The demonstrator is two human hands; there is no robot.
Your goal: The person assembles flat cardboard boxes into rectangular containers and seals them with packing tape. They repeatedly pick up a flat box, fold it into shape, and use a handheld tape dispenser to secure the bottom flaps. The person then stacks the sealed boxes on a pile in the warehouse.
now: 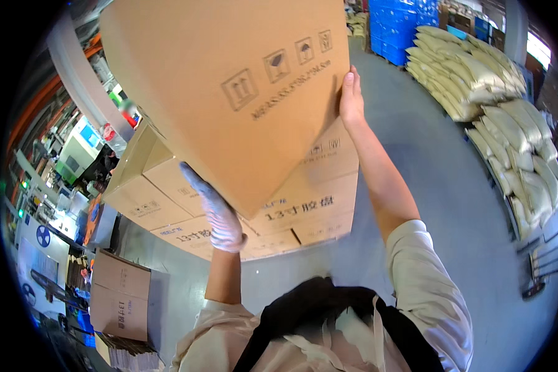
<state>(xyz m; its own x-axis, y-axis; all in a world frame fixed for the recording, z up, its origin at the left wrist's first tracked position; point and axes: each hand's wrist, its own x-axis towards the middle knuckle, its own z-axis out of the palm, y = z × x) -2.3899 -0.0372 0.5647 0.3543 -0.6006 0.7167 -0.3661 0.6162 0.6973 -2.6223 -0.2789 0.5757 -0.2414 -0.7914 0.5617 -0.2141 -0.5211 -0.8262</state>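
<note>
A large brown cardboard box with printed handling symbols fills the upper middle, tilted, its lower corner towards me. I hold it between both hands. My left hand, in a whitish glove with bluish fingers, presses against its lower left side. On the right side, my bare right hand grips the edge, fingers pointing up and partly hidden behind it. Behind and below the held box stands a stack of similar cardboard boxes, partly covered by it. Whether the held box touches the stack I cannot tell.
Pale filled sacks lie piled at the far right, with a second sack pile nearer. Blue wrapped goods stand behind. An upright carton and flattened cardboard are at lower left. A pillar and machinery line the left.
</note>
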